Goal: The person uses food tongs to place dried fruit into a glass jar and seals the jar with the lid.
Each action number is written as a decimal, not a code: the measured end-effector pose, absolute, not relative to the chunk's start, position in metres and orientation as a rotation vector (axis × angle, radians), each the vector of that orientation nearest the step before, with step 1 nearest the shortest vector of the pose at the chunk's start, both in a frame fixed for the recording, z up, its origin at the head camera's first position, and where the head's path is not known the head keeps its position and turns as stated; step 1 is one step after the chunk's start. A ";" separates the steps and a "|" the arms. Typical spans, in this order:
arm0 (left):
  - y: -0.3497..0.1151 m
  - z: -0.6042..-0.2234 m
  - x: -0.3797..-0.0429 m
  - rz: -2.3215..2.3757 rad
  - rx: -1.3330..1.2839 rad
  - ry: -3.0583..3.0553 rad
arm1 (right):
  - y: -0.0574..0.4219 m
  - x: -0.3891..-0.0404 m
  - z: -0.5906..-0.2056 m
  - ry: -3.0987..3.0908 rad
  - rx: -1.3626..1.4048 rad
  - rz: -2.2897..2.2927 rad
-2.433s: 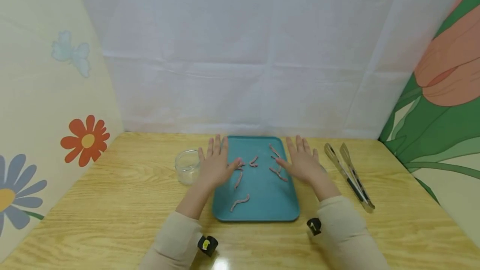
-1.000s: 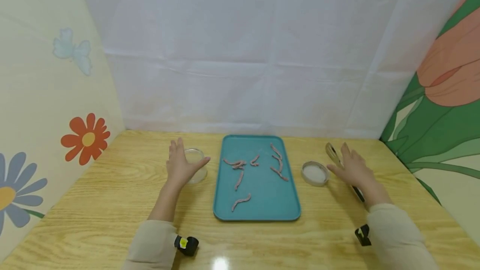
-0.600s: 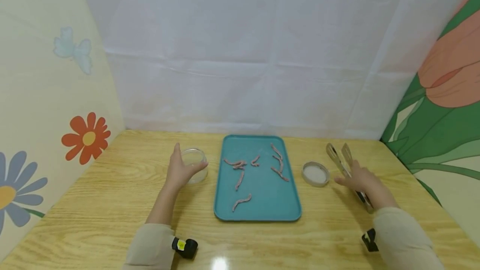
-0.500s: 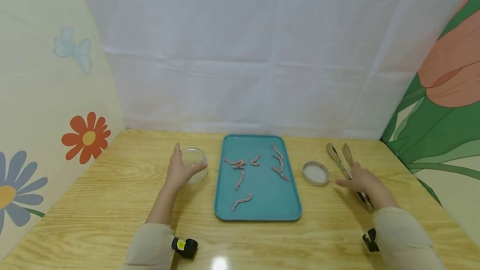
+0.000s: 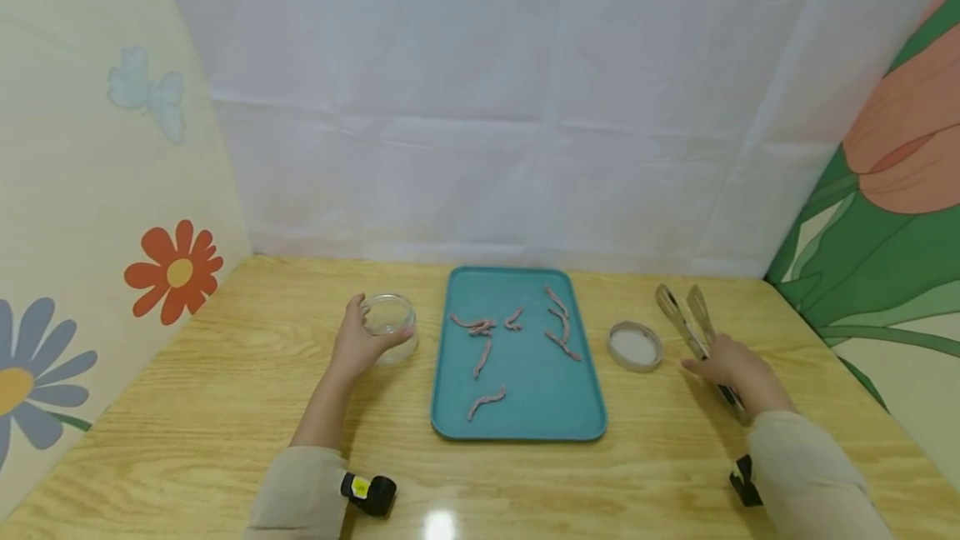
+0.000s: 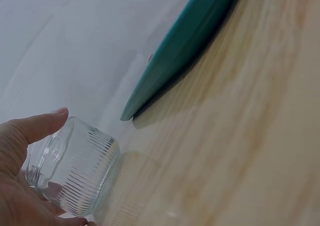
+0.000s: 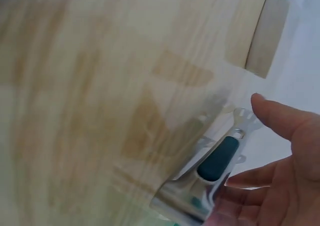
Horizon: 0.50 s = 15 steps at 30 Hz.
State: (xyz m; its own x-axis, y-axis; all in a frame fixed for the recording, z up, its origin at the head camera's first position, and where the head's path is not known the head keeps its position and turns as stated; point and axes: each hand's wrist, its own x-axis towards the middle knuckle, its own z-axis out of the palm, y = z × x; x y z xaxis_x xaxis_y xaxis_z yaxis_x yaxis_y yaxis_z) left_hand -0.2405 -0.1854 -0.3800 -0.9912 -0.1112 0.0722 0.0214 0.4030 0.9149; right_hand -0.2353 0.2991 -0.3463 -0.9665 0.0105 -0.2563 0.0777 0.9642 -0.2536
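In the head view, a clear glass jar (image 5: 399, 346) stands left of the tray, and my left hand (image 5: 357, 347) holds it from the left. The left wrist view shows the thumb along one side of the ribbed jar (image 6: 87, 173) and fingers round the other. At the right lie metal tongs (image 5: 702, 313) with dark grip pads, their arms spread. Over their handle is my right hand (image 5: 741, 369). In the right wrist view its fingers lie beside the tongs (image 7: 218, 158), while the straight thumb stays apart from them.
Several pinkish worm-like strips (image 5: 487, 402) lie on a blue-green tray (image 5: 540, 398) in the middle of the wooden table (image 5: 225, 407). Between tray and tongs sits a round, shallow lid (image 5: 634, 347). A white cloth (image 5: 480, 182) hangs behind; painted panels flank both sides.
Both hands have moved apart from over the tray, the left to the jar, the right to the tongs. The left fingers have curled round the jar. Jar, tongs and strips keep their places.
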 end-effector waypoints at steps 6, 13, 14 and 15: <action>-0.185 -0.378 -0.240 -1.668 0.077 -2.530 | 0.305 -0.231 -0.350 2.831 0.042 -0.387; -0.186 -0.379 -0.241 -1.700 0.082 -2.503 | 0.310 -0.233 -0.353 2.855 0.017 -0.377; -0.186 -0.380 -0.240 -1.703 0.086 -2.502 | 0.311 -0.233 -0.353 2.857 0.012 -0.372; -0.186 -0.380 -0.240 -1.706 0.087 -2.499 | 0.311 -0.233 -0.354 2.859 0.009 -0.371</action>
State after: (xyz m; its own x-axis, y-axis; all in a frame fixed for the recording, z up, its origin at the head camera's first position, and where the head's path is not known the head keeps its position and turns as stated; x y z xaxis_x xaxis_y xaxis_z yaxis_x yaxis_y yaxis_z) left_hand -0.2404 -0.1864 -0.3799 -0.9918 -0.1117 0.0619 0.0170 0.3654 0.9307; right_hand -0.2329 0.3112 -0.3540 -0.9666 -0.0269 -0.2547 0.0390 0.9675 -0.2500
